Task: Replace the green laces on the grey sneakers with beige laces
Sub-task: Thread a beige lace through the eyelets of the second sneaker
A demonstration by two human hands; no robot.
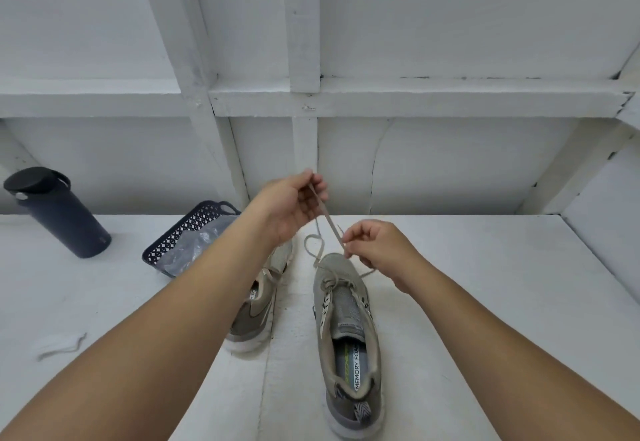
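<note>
The grey sneaker (346, 329) at lower centre shows a woven mesh cloth upper, a smooth printed insole and a matt rubbery white sole, and the flat beige lace (327, 220) above its toe looks like soft woven fabric. At the left of the frame the dark bottle (65, 218) has a smooth matt finish, while the dark perforated basket (183, 229) looks like plastic and holds crinkled, glossy clear film (197, 243). The white table (485, 302) and the wall boards (415, 97) in the upper frame look like painted wood, matt and slightly rough.

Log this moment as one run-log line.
step: lacing right sneaker | left hand: pinches beige lace | right hand: pinches same lace | left sneaker: laced
</note>
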